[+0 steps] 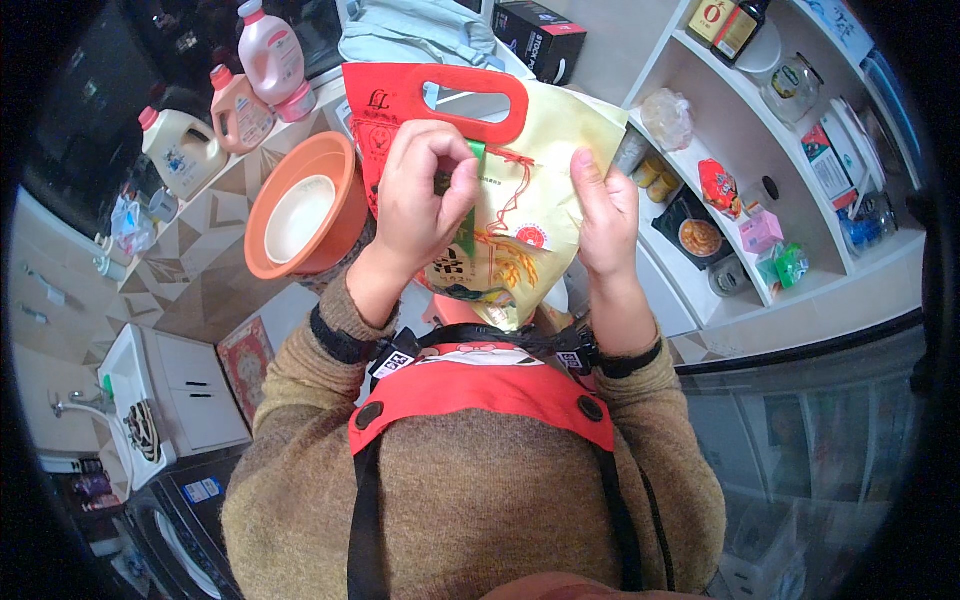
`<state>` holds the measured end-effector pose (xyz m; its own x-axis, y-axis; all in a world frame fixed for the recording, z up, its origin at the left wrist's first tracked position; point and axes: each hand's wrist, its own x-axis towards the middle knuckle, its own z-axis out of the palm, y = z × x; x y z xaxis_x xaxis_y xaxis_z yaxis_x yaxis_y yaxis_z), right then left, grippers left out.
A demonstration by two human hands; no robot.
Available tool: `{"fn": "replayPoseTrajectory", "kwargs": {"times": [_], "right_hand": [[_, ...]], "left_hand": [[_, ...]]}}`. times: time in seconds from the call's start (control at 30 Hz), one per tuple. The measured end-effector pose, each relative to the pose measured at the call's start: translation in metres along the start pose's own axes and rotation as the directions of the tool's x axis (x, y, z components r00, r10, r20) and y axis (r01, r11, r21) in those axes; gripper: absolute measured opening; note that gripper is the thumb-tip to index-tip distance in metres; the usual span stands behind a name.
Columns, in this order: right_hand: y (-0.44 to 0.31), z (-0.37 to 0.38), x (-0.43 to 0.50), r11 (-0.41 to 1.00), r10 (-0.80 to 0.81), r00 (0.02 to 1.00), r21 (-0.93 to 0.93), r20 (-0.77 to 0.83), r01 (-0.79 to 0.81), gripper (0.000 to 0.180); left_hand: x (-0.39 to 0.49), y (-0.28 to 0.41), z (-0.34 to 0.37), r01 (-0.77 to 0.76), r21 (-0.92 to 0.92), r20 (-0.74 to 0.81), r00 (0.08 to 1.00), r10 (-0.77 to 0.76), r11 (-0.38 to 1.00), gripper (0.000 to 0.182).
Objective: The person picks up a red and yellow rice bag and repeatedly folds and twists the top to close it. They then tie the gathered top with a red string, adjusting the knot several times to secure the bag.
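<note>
A large red and pale-yellow packaging bag (551,120) with a red cut-out carry handle (517,109) is held upright before my chest. Its front bears writing and pictures of grain ears. My right hand (609,217) grips the bag's right edge, thumb on the front. Across the middle, my left hand (427,202) has thumb and index finger pinched at a green strip (470,225) on the bag's front; the exact contact is partly hidden by the fingers. Loose red stitching thread (514,199) hangs in loops just right of this hand.
An orange basin (262,217) with a white bowl (301,217) inside stands at left. Detergent bottles (180,154) line the ledge behind it. White shelves (814,232) with jars and packets rise at right. A black box (536,37) sits behind the bag. A sink (135,375) is far left.
</note>
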<state>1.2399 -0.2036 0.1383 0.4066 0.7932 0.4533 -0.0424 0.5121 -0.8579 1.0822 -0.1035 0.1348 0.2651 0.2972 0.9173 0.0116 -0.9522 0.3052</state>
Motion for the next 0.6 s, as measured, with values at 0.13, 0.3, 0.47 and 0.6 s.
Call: {"fn": "replayPoseTrajectory", "kwargs": {"times": [0.13, 0.3, 0.47, 0.6], "right_hand": [[0.0, 0.002, -0.001, 0.998, 0.041, 0.999, 0.044, 0.004, -0.041, 0.032], [0.001, 0.001, -0.001, 1.0, 0.022, 0.999, -0.014, 0.033, -0.022, 0.032], [0.002, 0.0, -0.001, 1.0, 0.012, 0.999, -0.004, 0.03, -0.011, 0.032], [0.005, -0.002, -0.001, 0.999, 0.017, 0.999, -0.042, 0.029, -0.016, 0.033]], "left_hand": [[0.0, -0.001, 0.006, -0.096, -0.035, 0.041, 0.994, 0.097, 0.995, 0.035], [-0.001, 0.0, 0.003, -0.036, -0.042, 0.076, 0.996, 0.039, 0.998, 0.021], [0.0, 0.007, 0.0, 0.065, -0.066, 0.203, 0.978, -0.051, 0.996, 0.01], [-0.003, 0.004, -0.006, 0.038, -0.105, 0.253, 0.967, -0.01, 0.994, 0.025]]}}
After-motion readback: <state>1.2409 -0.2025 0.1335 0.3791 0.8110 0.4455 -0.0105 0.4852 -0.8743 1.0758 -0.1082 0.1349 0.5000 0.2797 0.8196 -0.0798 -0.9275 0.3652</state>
